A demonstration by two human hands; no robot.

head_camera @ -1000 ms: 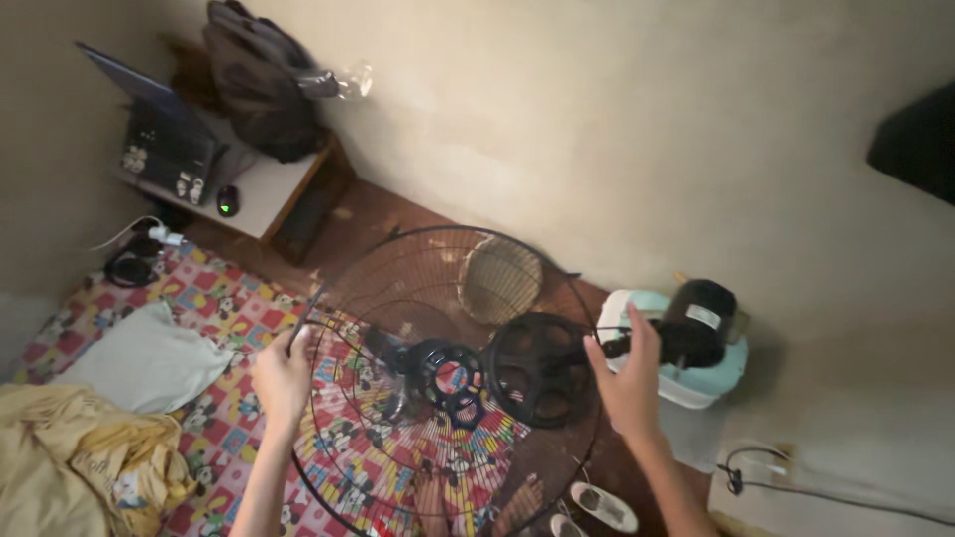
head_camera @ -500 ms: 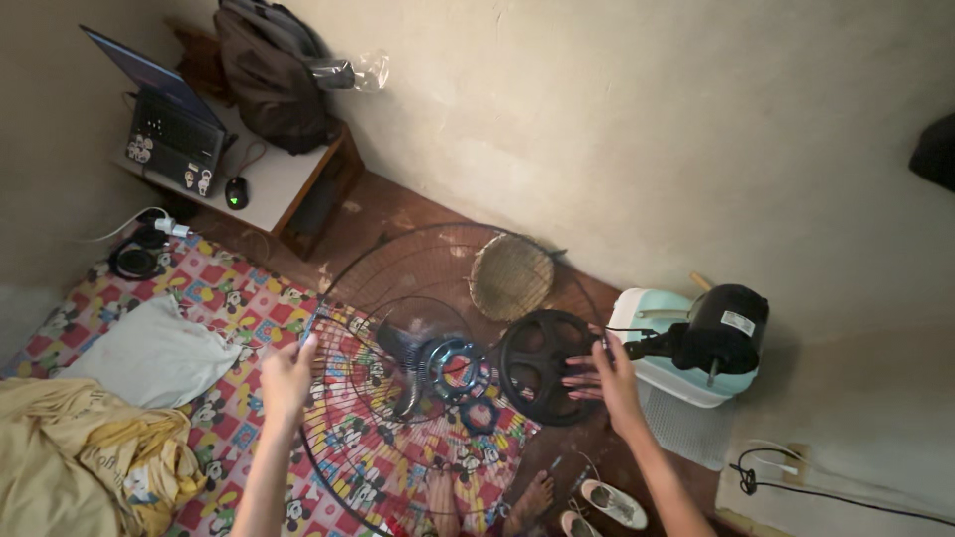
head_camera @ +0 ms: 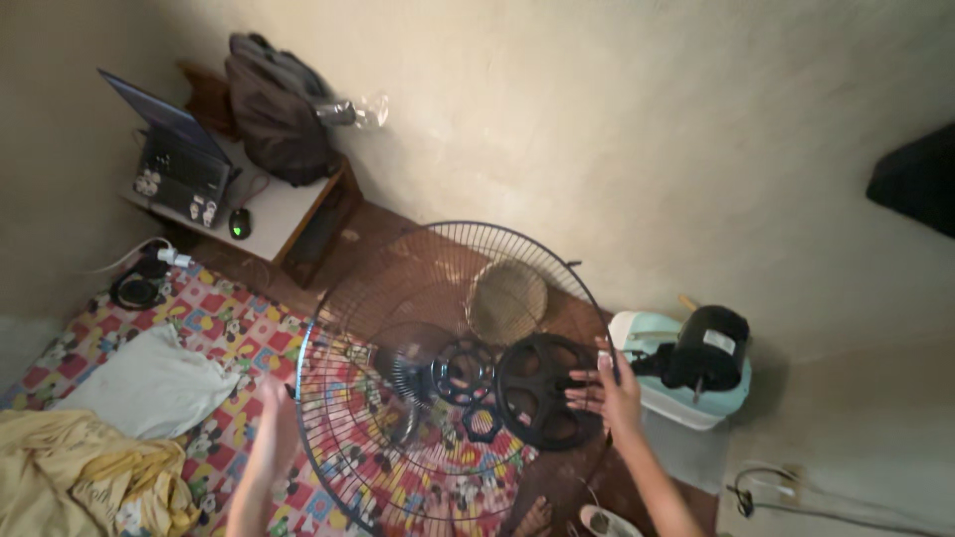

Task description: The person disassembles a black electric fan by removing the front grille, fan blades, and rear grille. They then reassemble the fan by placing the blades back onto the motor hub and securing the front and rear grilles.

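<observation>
A large round black wire fan grille stands tilted in front of me, held between my hands. My left hand, blurred, grips its left rim low down. On the right rim my right hand holds on, its fingers spread over a black round slotted plate at the grille's back. A dark fan hub with blurred blades shows at the centre. Just right of my right hand a black fan motor rests on a pale blue base.
A woven basket shows through the wires by the wall. At far left are a low white table with a laptop, a mouse and a dark backpack. Patterned mat, white cloth, yellow cloth, cable.
My left hand has slid down the grille's left rim. My right hand has moved off the motor's side onto the black plate and right rim. The view has shifted.
</observation>
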